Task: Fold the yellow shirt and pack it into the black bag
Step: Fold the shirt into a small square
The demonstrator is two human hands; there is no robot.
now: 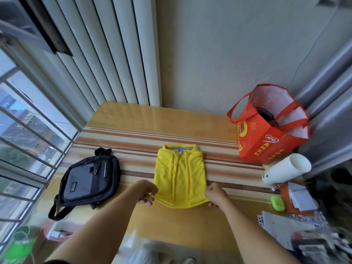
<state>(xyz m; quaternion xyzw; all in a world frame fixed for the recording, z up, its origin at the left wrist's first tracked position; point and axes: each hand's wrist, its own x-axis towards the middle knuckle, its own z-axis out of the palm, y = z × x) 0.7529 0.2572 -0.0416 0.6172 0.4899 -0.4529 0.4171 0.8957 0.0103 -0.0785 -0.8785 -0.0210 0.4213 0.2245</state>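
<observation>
The yellow shirt (180, 173) lies on the striped table (133, 141), folded into a narrow rectangle with its collar at the far end. My left hand (147, 191) pinches the near left corner of the shirt. At the near right corner my right hand (215, 194) grips the same bottom edge, which is lifted slightly off the table. The black bag (89, 180) lies flat to the left of the shirt, its zips closed and its strap trailing toward me.
A red tote bag (266, 134) stands open at the back right. In front of it lies a stack of white paper cups (285, 168), then a green case (278, 202) and papers (297, 225) along the right edge. A window runs along the left.
</observation>
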